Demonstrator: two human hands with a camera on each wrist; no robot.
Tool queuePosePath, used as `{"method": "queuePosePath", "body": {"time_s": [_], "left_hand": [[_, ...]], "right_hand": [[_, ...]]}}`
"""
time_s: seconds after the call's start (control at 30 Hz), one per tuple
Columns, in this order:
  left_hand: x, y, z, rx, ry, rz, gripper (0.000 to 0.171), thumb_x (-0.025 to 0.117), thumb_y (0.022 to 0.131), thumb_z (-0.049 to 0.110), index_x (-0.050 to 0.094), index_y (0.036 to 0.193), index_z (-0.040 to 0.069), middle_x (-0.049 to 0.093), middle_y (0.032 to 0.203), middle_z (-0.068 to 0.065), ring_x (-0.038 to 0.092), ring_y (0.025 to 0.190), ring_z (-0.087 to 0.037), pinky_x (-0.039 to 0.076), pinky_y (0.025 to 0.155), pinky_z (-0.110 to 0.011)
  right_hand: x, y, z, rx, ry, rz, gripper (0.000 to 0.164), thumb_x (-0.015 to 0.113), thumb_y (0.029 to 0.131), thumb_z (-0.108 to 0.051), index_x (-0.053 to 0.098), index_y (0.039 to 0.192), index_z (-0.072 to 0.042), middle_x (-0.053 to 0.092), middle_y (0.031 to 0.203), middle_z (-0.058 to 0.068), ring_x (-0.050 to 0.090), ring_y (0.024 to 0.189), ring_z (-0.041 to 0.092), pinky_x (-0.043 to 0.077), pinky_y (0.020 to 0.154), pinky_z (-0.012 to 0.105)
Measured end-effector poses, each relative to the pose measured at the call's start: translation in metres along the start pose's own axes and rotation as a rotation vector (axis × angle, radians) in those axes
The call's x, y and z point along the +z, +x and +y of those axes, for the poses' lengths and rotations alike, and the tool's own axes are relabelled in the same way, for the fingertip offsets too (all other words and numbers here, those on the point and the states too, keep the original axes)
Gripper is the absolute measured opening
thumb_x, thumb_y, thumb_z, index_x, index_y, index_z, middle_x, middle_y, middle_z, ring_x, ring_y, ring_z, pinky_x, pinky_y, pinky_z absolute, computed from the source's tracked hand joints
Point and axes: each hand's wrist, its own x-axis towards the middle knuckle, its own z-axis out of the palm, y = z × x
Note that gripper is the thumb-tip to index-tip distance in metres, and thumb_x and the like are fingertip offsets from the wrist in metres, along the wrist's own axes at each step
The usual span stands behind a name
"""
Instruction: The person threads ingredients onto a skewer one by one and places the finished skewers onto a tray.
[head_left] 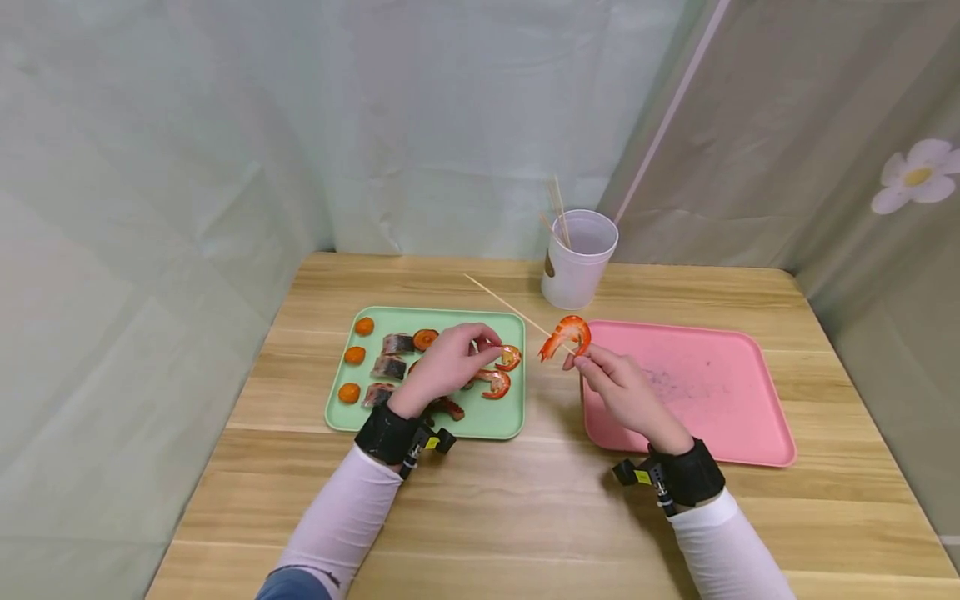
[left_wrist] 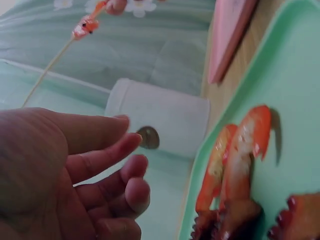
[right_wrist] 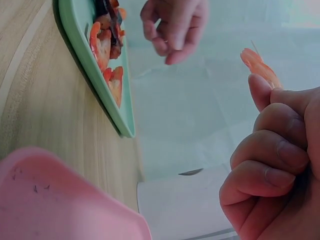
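Observation:
My right hand [head_left: 618,390] pinches a curled orange shrimp [head_left: 576,327] between thumb and forefinger, above the gap between the trays. A thin bamboo skewer [head_left: 498,298] runs through the shrimp, its long bare end slanting up to the left. My left hand [head_left: 450,358] hovers over the green tray [head_left: 431,315], fingers loosely bent and nothing between them, as the left wrist view shows. Beside its fingertips, two more shrimp lie on the tray, the rear shrimp [head_left: 510,358] and the front shrimp [head_left: 497,386]. Dark red octopus tentacles [head_left: 448,407] lie partly under the left hand.
On the green tray's left are orange balls [head_left: 355,355] and silver-skinned fish pieces [head_left: 388,367], with a round brown-orange slice [head_left: 425,338] alongside. A pink tray [head_left: 697,392] stands at right. Behind, a white bucket [head_left: 573,279] holds several skewers [head_left: 558,208] near the curtain [head_left: 480,125].

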Motion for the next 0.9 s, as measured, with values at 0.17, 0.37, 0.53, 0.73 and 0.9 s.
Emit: {"method": "queuePosePath", "body": {"time_s": [0.17, 0.37, 0.53, 0.73, 0.9], "left_hand": [[0.004, 0.003, -0.012, -0.024, 0.132, -0.011, 0.014, 0.075, 0.102, 0.019, 0.076, 0.112, 0.010, 0.065, 0.097, -0.001, 0.058, 0.082, -0.018, 0.049, 0.075, -0.036], [0.006, 0.003, -0.016, -0.049, 0.176, -0.025, 0.017, 0.077, 0.098, 0.013, 0.078, 0.115, 0.009, 0.066, 0.100, -0.006, 0.058, 0.086, -0.021, 0.050, 0.078, -0.038], [0.009, 0.001, -0.014, -0.061, 0.218, -0.050, 0.022, 0.080, 0.095, 0.013, 0.078, 0.117, 0.009, 0.063, 0.097, -0.008, 0.055, 0.084, -0.021, 0.047, 0.076, -0.037], [0.010, 0.001, -0.011, -0.023, 0.289, -0.066, 0.021, 0.085, 0.093, 0.016, 0.078, 0.112, 0.009, 0.063, 0.096, -0.006, 0.056, 0.083, -0.021, 0.048, 0.076, -0.037], [0.015, 0.003, -0.014, -0.006, 0.365, -0.077, 0.020, 0.086, 0.093, 0.019, 0.078, 0.110, 0.011, 0.063, 0.094, -0.004, 0.056, 0.082, -0.020, 0.049, 0.074, -0.036]], "right_hand": [[0.000, 0.000, 0.002, -0.007, -0.012, -0.002, 0.021, 0.053, 0.114, -0.016, 0.073, 0.108, -0.015, 0.046, 0.069, -0.006, 0.047, 0.062, 0.014, 0.040, 0.061, 0.030], [-0.002, -0.001, -0.002, 0.005, -0.007, 0.003, 0.019, 0.054, 0.114, -0.014, 0.073, 0.109, -0.014, 0.045, 0.069, -0.006, 0.047, 0.063, 0.014, 0.039, 0.061, 0.030], [-0.002, -0.001, -0.001, 0.016, -0.004, -0.001, 0.019, 0.054, 0.114, -0.014, 0.073, 0.109, -0.013, 0.046, 0.070, -0.005, 0.047, 0.063, 0.015, 0.039, 0.060, 0.030], [-0.003, -0.002, -0.001, 0.009, 0.008, 0.002, 0.020, 0.053, 0.114, -0.014, 0.072, 0.109, -0.014, 0.045, 0.070, -0.005, 0.047, 0.064, 0.015, 0.039, 0.061, 0.030], [-0.004, -0.001, -0.001, 0.013, 0.012, -0.006, 0.020, 0.053, 0.114, -0.014, 0.072, 0.109, -0.014, 0.046, 0.071, -0.005, 0.048, 0.065, 0.016, 0.040, 0.063, 0.030]]}}
